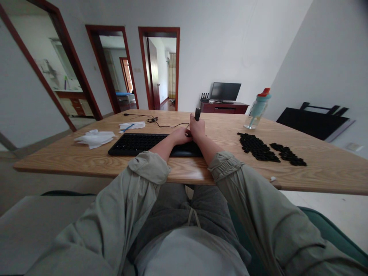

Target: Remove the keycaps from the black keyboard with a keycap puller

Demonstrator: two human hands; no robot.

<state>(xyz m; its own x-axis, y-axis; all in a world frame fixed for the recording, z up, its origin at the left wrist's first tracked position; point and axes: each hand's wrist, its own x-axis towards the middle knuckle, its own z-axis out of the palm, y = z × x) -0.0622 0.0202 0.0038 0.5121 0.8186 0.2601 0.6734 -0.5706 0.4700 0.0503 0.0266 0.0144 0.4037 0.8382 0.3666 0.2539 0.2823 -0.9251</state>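
A black keyboard (138, 142) lies flat near the table's front edge, its right part partly hidden by my forearms. My right hand (197, 127) is closed around a tool with a black cylindrical handle (197, 112), held upright above the keyboard's right end; its lower tip is hidden. Close against it, my left hand (182, 135) is low over the keyboard with fingers curled together, and what they pinch is hidden. To the right lie a larger pile of loose black keycaps (257, 147) and a smaller keycap group (288, 154).
A thin black cable (166, 126) runs across the table (221, 126) behind the keyboard. Crumpled white tissue (95, 138) and a blue stick (128, 127) on another tissue (140, 125) lie left. A clear bottle (257, 109) with a red lid stands back right.
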